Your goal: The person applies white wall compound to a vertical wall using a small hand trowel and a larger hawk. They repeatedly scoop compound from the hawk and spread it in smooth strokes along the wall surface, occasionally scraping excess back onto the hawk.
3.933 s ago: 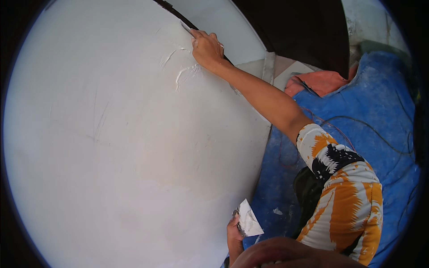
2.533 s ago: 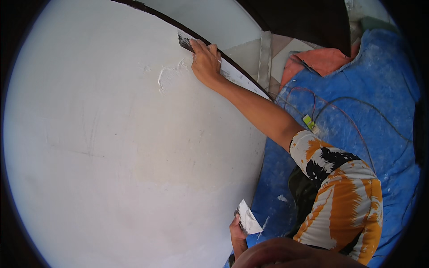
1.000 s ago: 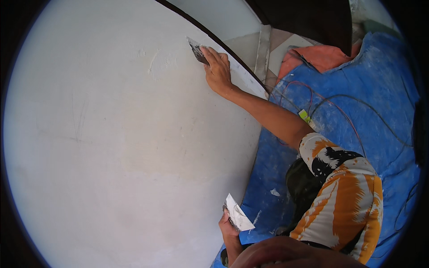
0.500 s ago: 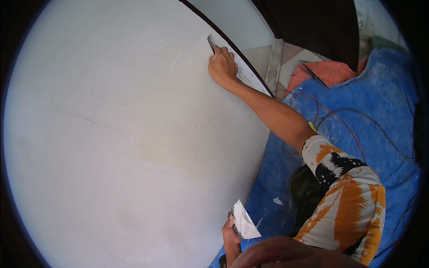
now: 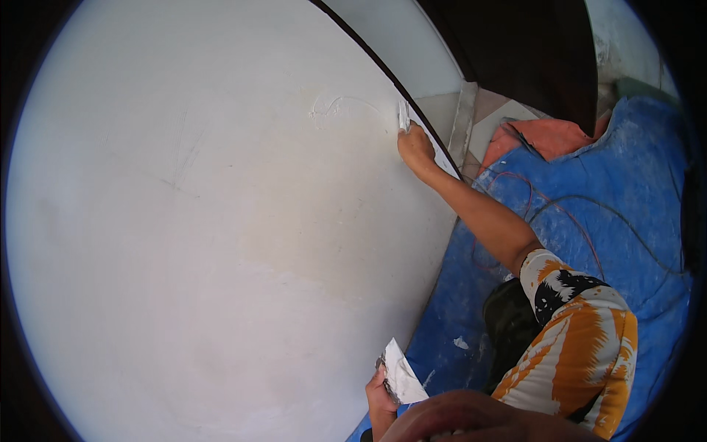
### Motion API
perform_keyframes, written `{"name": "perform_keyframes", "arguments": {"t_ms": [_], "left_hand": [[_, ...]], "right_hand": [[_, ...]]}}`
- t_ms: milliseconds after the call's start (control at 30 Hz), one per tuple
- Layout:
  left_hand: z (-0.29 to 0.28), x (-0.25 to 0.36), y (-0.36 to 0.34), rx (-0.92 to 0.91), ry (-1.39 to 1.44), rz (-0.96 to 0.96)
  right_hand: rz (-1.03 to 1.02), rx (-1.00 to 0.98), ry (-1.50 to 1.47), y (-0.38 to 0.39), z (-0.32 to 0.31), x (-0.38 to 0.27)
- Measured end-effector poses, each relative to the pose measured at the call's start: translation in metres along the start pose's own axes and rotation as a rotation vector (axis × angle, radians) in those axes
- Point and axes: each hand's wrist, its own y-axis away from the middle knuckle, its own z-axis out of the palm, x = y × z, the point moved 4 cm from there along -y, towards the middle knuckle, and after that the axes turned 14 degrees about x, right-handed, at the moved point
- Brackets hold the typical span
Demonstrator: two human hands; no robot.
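Note:
Stretched out along the white wall (image 5: 221, 258), my right hand (image 5: 417, 149) grips a putty knife (image 5: 403, 116). The knife's blade carries white putty and is at the wall surface, close to the dark edge strip (image 5: 383, 70). A thin curved putty mark (image 5: 346, 100) shows on the wall left of the blade. Low in the view, near the wall's lower edge, my left hand (image 5: 380, 398) is closed round a wide scraper blade (image 5: 401, 376) smeared with white putty. Part of the left hand is hidden behind that blade.
A blue sheet (image 5: 626, 206) covers the floor on the right, with thin cables (image 5: 589, 202) lying across it. Beyond lie an orange-red cloth (image 5: 552, 136) and a dark panel (image 5: 523, 59). A putty scrap (image 5: 461, 342) rests on the sheet.
My right hand has moved right and downward in the view, bringing the putty knife near the dark strip. A curved putty line now trails behind it. My left hand has stayed nearly still.

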Motion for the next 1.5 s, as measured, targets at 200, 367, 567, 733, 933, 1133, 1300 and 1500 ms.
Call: {"name": "perform_keyframes", "arguments": {"t_ms": [200, 367, 567, 733, 933, 1133, 1300, 1500], "left_hand": [[0.004, 0.000, 0.009, -0.043, 0.002, -0.006], [0.020, 0.001, 0.006, -0.067, 0.036, 0.005], [0.094, 0.035, -0.012, -0.106, 0.405, -0.062], [0.155, 0.053, -0.009, -0.060, 0.345, 0.026], [0.171, 0.067, 0.028, -0.743, 0.510, -0.174], [0.150, 0.104, 0.017, -0.201, 0.214, 0.174], [0.168, 0.116, 0.019, -0.129, 0.131, 0.191], [0.122, 0.103, 0.023, -0.091, 0.193, 0.287]], "right_hand": [[-0.359, 0.181, -0.077, -0.004, 0.005, -0.133], [-0.863, 0.014, -0.208, 0.073, -0.008, -0.223], [-0.729, -0.852, -0.413, 0.145, -0.069, -0.093], [-1.537, -0.958, -0.304, 0.225, -0.108, -0.009], [-1.687, -0.946, 0.334, 0.176, -0.097, -0.008], [-1.286, -1.090, -0.356, 0.151, -0.090, -0.074], [-1.506, -1.257, -0.031, 0.199, -0.094, -0.054], [-1.298, -0.736, 0.053, 0.100, -0.079, -0.084]]}}
